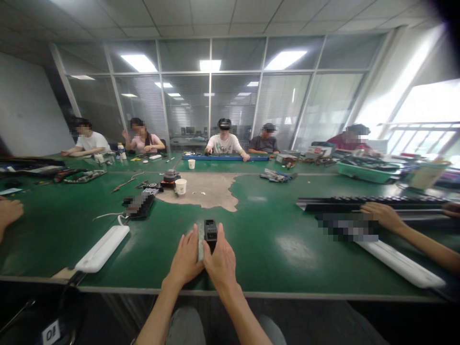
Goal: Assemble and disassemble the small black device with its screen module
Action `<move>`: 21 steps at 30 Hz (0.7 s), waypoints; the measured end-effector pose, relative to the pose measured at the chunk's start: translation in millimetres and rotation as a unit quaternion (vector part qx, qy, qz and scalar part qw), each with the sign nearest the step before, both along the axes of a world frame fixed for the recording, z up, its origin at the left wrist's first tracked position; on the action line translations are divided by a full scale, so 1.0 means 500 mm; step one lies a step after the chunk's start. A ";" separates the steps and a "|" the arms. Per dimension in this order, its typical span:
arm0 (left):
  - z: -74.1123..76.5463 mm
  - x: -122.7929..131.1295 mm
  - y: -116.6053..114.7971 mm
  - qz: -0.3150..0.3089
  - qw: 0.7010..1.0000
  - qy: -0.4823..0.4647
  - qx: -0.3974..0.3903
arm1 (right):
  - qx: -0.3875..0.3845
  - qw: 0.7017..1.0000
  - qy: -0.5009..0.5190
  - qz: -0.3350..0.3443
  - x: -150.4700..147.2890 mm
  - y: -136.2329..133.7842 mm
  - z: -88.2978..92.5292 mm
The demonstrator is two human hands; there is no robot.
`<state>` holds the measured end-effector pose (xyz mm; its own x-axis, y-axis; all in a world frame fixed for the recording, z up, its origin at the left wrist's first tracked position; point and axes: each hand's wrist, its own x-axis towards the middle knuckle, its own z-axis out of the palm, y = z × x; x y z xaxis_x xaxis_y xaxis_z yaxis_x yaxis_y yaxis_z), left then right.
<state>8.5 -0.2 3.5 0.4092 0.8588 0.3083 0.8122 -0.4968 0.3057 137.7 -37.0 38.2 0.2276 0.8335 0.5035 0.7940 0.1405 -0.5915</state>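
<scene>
Both my hands meet near the front edge of the green table (pixel 273 249). My left hand (pixel 186 258) and my right hand (pixel 220 261) are wrapped together round a small dark block-shaped device (pixel 210 231) with a grey side, held upright just above the table top. The device's top end sticks out above my fingers. My thumbs and fingers press against its sides.
A white power strip (pixel 102 248) lies to the left, another white strip (pixel 398 262) to the right. A paper cup (pixel 180 186) stands by a worn bare patch (pixel 206 189). A neighbour's hand (pixel 383 214) rests on a long black bar at right. Several people sit along the far side.
</scene>
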 end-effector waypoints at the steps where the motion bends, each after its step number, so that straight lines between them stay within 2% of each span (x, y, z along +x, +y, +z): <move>1: 0.002 0.000 0.000 -0.001 1.000 -0.001 -0.004 | -0.005 1.000 -0.004 -0.001 0.000 -0.001 -0.004; 5: 0.010 0.002 -0.002 -0.001 1.000 -0.005 -0.014 | -0.024 1.000 -0.015 -0.005 0.001 -0.005 -0.027; 10: 0.015 0.004 -0.007 0.004 1.000 -0.006 -0.019 | -0.007 0.999 -0.034 -0.010 0.005 -0.001 -0.052; 21: 0.022 0.004 -0.008 0.003 1.000 -0.005 -0.023 | -0.001 1.000 0.019 0.001 0.010 -0.002 -0.065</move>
<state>10.5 -4.2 14.5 0.4012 0.8745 0.2726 0.8122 -0.4772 0.3356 142.5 -38.2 5.7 0.2443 0.8349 0.4932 0.7711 0.1411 -0.6208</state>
